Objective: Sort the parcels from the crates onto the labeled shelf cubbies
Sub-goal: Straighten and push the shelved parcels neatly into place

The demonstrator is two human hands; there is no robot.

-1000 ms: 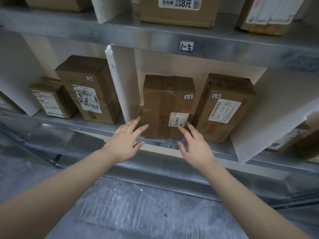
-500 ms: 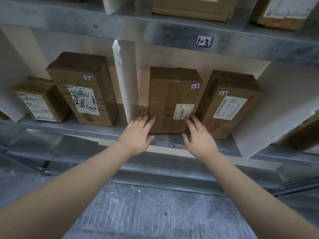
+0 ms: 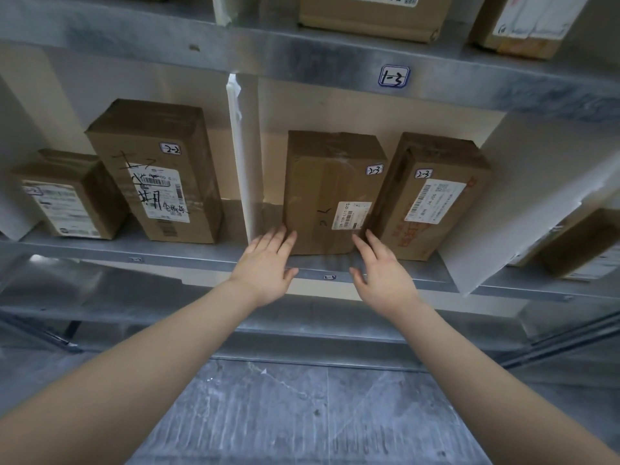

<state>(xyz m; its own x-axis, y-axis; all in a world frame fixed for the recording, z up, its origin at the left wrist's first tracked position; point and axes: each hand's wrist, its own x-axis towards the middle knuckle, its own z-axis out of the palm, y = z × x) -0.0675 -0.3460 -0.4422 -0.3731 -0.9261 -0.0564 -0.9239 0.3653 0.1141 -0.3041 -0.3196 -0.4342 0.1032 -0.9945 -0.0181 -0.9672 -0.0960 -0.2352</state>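
Your left hand (image 3: 265, 263): straight fingers touch the tall brown cardboard parcel (image 3: 327, 182) at its lower-left corner, gripping nothing | your right hand (image 3: 385, 275): likewise, lower-right corner | parcel: upright on grey metal shelf (image 3: 167, 253), beside white divider panel (image 3: 239, 156)

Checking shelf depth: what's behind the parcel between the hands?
Above the parcel, only the beige back panel shows. Anything directly behind it is covered by the parcel itself.

Two hands (image 3: 265, 268) (image 3: 385, 275), four parcels (image 3: 67, 199) (image 3: 157, 172) (image 3: 322, 193) (image 3: 432, 196) across the two middle cubbies (image 3: 231, 218) (image 3: 302, 105), two more parcels (image 3: 372, 16) (image 3: 516, 26) above.
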